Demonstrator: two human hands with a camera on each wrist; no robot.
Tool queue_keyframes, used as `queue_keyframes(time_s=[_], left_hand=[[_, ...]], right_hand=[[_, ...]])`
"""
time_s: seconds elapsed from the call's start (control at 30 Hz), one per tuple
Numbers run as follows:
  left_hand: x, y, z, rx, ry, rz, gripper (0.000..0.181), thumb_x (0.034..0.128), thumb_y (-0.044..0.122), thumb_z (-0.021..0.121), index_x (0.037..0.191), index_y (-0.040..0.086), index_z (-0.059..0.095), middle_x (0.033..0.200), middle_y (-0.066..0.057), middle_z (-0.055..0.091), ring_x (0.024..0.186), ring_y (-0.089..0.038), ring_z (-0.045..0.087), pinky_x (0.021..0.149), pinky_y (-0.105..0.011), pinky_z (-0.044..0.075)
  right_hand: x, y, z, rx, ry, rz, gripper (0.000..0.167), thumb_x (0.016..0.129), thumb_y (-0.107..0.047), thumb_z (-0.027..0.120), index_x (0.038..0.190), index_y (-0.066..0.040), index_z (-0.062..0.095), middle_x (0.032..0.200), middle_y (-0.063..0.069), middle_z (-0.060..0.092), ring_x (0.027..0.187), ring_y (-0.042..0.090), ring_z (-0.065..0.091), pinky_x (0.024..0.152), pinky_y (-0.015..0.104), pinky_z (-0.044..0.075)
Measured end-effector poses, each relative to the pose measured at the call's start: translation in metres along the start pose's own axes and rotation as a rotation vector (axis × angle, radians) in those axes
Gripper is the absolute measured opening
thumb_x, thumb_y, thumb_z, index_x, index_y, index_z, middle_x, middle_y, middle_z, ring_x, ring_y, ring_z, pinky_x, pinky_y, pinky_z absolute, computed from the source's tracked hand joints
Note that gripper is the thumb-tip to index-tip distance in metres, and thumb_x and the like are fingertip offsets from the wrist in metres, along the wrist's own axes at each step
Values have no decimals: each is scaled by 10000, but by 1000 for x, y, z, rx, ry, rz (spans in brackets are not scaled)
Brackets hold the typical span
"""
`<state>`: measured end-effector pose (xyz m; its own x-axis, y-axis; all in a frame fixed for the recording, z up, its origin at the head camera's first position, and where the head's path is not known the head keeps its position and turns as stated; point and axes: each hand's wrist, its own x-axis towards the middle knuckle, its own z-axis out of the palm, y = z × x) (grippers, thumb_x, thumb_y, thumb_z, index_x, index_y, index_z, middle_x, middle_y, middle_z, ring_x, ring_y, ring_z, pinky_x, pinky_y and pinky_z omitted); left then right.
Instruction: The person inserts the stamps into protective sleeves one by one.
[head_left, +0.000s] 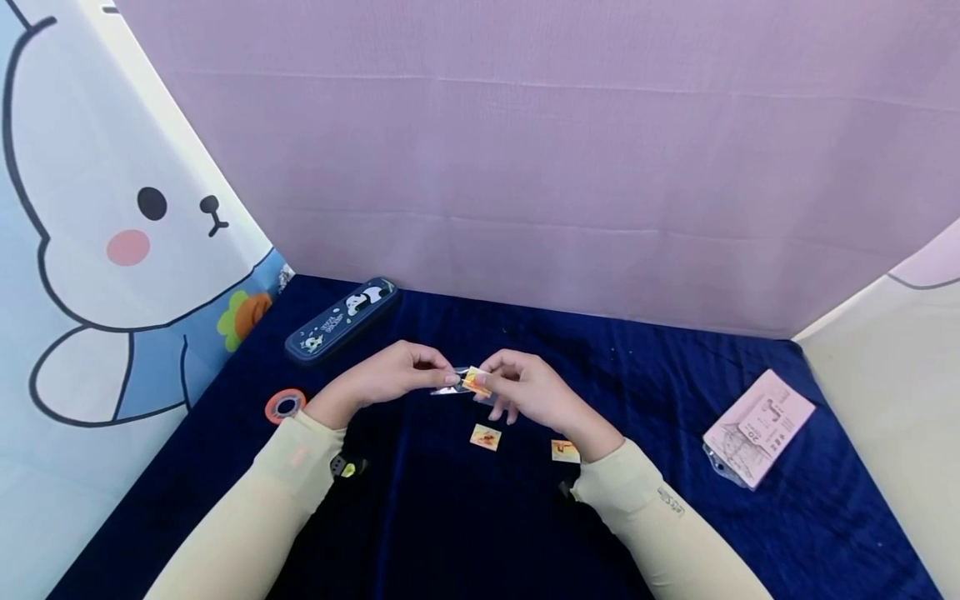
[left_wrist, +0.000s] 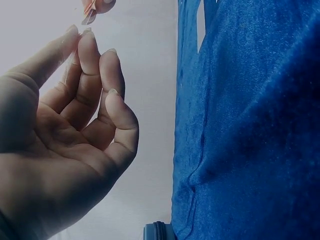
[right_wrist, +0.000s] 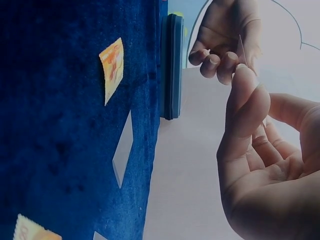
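Note:
In the head view the left hand [head_left: 397, 377] pinches a small clear film piece [head_left: 447, 389] between thumb and fingers. Against its right end, the right hand [head_left: 536, 392] pinches a small yellow-orange stamp-like card [head_left: 476, 382]. The left wrist view shows the left hand [left_wrist: 80, 115] with thumb and index tips together. From the right wrist, the right hand [right_wrist: 270, 155] meets the left hand [right_wrist: 225, 40] at a thin edge. Two similar cards lie on the cloth, one [head_left: 486, 437] below the hands, another [head_left: 565, 452] beside the right wrist.
A dark blue panda case [head_left: 341, 321] lies at the back left, with an orange ring-shaped roll [head_left: 286, 406] by the left forearm. On the right is a pink packet [head_left: 761, 429]. Dark blue cloth [head_left: 645, 383] covers the table. A pale flat piece [right_wrist: 123, 150] shows in the right wrist view.

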<state>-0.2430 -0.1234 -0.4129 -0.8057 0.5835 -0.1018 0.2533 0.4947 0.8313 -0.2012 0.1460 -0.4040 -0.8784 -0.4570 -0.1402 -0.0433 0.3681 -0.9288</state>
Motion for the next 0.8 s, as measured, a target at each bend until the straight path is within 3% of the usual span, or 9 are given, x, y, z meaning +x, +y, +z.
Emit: queue_keyframes(time_s=[0.3,0.8], left_hand=[[0,1,0,-12,-11,2,231,1028,384,724,1100,179,804,1048,25,785,973,-144,666,924,-354,545],[1,5,1,-24,-12,2,216,1033,368,720,1110,181,797,1062,18,782,979,-147,663,927,-352,543]], right_hand=[[1,-1,-2,-27,-7,20,256,1065,-361,680,1184,-138,719,1027,141,787,704,197,737,689,570,623],[0,0,-4,-35,-24,15,266,1065,-365,679,1198,-138,719,1026,105,803,705,224,744,687,574,621]])
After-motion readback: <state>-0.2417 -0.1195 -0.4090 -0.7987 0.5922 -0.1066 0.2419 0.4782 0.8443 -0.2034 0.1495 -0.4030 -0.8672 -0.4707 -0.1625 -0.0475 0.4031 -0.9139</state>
